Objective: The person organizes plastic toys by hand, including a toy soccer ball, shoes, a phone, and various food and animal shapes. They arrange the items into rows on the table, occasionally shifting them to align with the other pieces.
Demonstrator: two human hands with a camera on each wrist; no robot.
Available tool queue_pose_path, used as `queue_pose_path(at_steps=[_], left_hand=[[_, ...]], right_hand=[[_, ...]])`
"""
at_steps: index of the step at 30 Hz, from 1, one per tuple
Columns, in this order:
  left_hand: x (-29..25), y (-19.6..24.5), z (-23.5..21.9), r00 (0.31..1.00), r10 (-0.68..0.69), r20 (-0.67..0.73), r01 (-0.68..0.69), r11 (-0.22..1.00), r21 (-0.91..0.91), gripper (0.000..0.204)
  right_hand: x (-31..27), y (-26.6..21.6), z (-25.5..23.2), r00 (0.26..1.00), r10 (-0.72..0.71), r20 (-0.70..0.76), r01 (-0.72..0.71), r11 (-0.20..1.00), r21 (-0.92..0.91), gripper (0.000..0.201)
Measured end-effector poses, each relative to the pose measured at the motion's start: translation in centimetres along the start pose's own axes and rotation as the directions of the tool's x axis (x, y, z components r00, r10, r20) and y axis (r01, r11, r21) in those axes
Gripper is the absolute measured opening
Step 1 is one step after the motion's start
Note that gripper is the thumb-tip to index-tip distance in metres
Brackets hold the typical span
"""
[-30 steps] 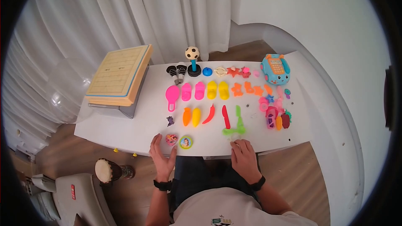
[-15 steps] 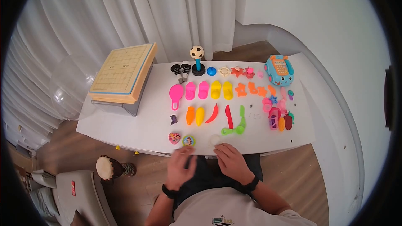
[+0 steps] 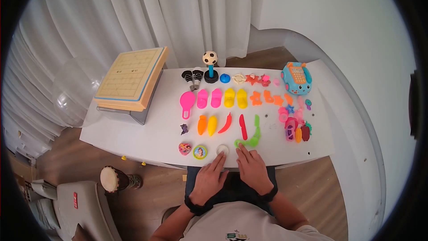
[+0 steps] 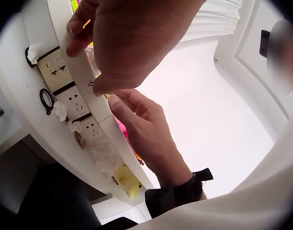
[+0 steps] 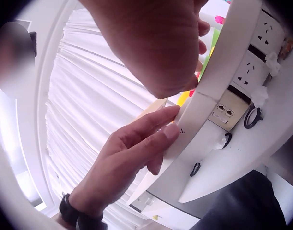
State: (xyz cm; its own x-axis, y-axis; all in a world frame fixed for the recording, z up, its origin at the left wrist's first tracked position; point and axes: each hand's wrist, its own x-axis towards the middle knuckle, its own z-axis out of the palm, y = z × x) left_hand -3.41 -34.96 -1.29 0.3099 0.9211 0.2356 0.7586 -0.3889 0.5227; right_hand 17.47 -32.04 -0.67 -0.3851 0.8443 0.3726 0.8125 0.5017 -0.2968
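Left hand [image 3: 208,182] has its fingers extended, fingertips on the near part of the white disc [image 3: 222,147]; I see no grip on it. The disc lies on the bench [image 3: 151,150], just right of the round green-rimmed box [image 3: 200,152]. Right hand [image 3: 255,173] also has extended fingers, their tips at the near end of the green toy piece [image 3: 253,142], farther right of the box; whether they press it or stand just above it, I cannot tell.

Change: half a second ago, my right fingers were at the disc and my left hand was in front of the box. Now the left hand has taken over, and the disc sits closer to the box. Judgement: positioning appears nearly settled, since the disc extends the line formed by the box and the heart-shaped box [image 3: 184,148] to its left.

Visibility: my left fingertips cover part of the disc. From both wrists, the bench edge and my own hands leave only slivers of coloured toys visible; I cannot identify the disc there.
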Motion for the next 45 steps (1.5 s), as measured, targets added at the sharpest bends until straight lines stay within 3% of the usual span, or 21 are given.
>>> queue_pose_path(at_steps=[8,13,17,23,26,29,37,41,45], left_hand=[[0.2,-0.6,-0.2,0.997,-0.079,-0.021,0.079,0.997,-0.004,0.064],[0.5,-0.8,-0.2,0.998,-0.044,-0.042,0.044,0.999,-0.006,0.062],[0.3,-1.1,-0.1,0.998,0.003,-0.059,-0.004,1.0,-0.014,0.06],[0.1,-1.1,-0.1,0.997,0.023,-0.08,-0.028,0.998,-0.052,0.058],[-0.1,-0.8,-0.6,0.995,0.043,-0.094,-0.051,0.994,-0.093,0.055],[-0.6,-0.5,-1.6,0.994,0.054,-0.098,-0.06,0.996,-0.068,0.047],[-3.0,-2.2,-2.4,0.972,-0.094,-0.216,0.066,0.989,-0.133,0.036],[-3.8,-1.9,-3.1,0.964,-0.216,-0.152,0.198,0.972,-0.129,0.034],[-3.7,-2.9,-2.0,0.956,-0.117,-0.268,0.107,0.993,-0.05,0.039]], right_hand=[[-3.4,-0.7,-1.3,0.999,0.033,0.007,-0.033,0.999,0.025,0.05],[-4.8,0.6,-2.0,0.992,0.127,0.0,-0.127,0.99,-0.054,0.05],[-5.2,2.2,-2.8,0.993,0.117,-0.034,-0.12,0.985,-0.12,0.05],[-4.1,5.8,-3.1,0.978,0.187,-0.093,-0.189,0.982,-0.011,0.044],[-2.8,7.1,-3.2,0.982,0.149,-0.112,-0.147,0.989,0.026,0.043],[-1.7,8.2,-3.4,0.984,0.168,-0.056,-0.164,0.984,0.064,0.042],[-0.7,11.0,-4.0,0.998,0.065,0.017,-0.067,0.984,0.164,0.039],[-0.7,11.7,-4.2,0.999,0.043,0.024,-0.048,0.969,0.244,0.038],[-0.9,11.0,-4.2,0.996,0.091,0.021,-0.094,0.962,0.256,0.04]])
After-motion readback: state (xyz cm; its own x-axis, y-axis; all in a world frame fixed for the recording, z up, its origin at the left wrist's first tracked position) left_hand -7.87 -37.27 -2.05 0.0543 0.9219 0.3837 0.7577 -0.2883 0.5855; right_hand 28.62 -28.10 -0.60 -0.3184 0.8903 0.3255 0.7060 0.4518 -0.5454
